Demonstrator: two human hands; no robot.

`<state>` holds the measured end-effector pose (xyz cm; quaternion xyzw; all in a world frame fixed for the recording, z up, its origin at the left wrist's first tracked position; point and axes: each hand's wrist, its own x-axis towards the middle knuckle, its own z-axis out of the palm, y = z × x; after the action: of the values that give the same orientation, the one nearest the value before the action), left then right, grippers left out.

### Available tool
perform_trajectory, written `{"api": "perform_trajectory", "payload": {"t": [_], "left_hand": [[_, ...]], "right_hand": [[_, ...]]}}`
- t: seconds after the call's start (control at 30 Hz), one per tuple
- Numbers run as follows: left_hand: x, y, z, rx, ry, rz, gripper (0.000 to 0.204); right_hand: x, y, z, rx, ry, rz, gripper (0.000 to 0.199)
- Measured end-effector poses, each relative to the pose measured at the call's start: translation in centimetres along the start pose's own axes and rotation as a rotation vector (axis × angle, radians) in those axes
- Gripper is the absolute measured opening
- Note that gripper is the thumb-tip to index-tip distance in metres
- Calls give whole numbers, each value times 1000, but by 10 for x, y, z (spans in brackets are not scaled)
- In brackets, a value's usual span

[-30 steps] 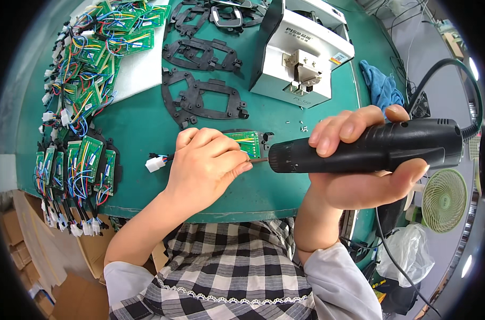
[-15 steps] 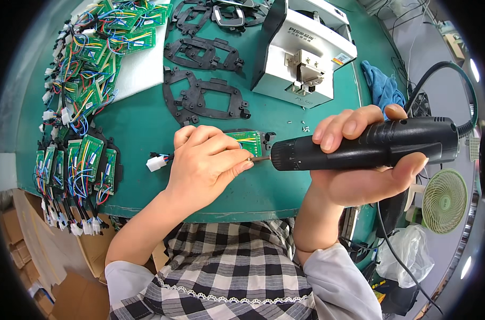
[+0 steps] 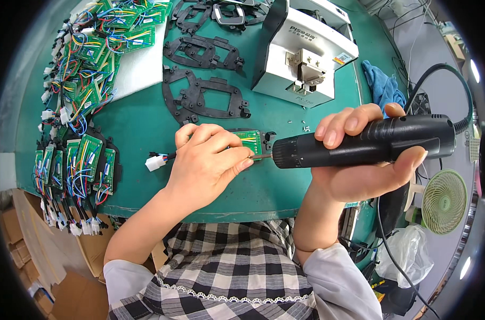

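Observation:
My left hand (image 3: pixel 208 160) presses down on a small green circuit board (image 3: pixel 249 141) that sits in a black plastic frame on the green table (image 3: pixel 136 114). Wires run from the board to a white connector (image 3: pixel 155 162) lying to its left. A black electric screwdriver (image 3: pixel 365 141) lies sideways in my right hand (image 3: pixel 360 173). Its bit tip touches the board's right edge, just beside my left fingertips. The screwdriver's cable curves up and away to the right.
A white screw-feeder box (image 3: pixel 301 53) stands at the back centre, with loose screws (image 3: pixel 305 127) in front of it. Black frames (image 3: pixel 202 98) lie behind the board. Wired green boards (image 3: pixel 74 160) are stacked along the left. A blue cloth (image 3: pixel 382 85) and small green fan (image 3: pixel 443 201) sit right.
The screwdriver has drifted slightly left and lower, bringing its tip onto the board edge. My left hand has stayed on the board.

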<state>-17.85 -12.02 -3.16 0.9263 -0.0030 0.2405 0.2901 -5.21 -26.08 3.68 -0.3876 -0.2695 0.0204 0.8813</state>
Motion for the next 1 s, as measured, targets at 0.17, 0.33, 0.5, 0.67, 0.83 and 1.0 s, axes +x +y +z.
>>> {"api": "perform_trajectory", "payload": {"t": [0.17,0.33,0.5,0.67,0.83,1.0], "left_hand": [[-1,-5,-1,-59,-3,25,11],[-3,-6,1,-80,3,35,13],[-6,-8,-3,-30,-57,101,33],[1,-2,-25,335,-4,-60,83],[-11,-16,-24,315,-98,-141,71],[-13,-23,-18,201,-97,-114,55]], "right_hand": [[0,0,0,7,0,16,62],[0,-2,2,111,100,16,62],[0,-3,0,93,109,22,62],[-6,-2,-7,-83,15,-5,64],[-16,6,-5,-451,-93,-18,67],[-15,15,-3,-396,-48,-3,77]]}}
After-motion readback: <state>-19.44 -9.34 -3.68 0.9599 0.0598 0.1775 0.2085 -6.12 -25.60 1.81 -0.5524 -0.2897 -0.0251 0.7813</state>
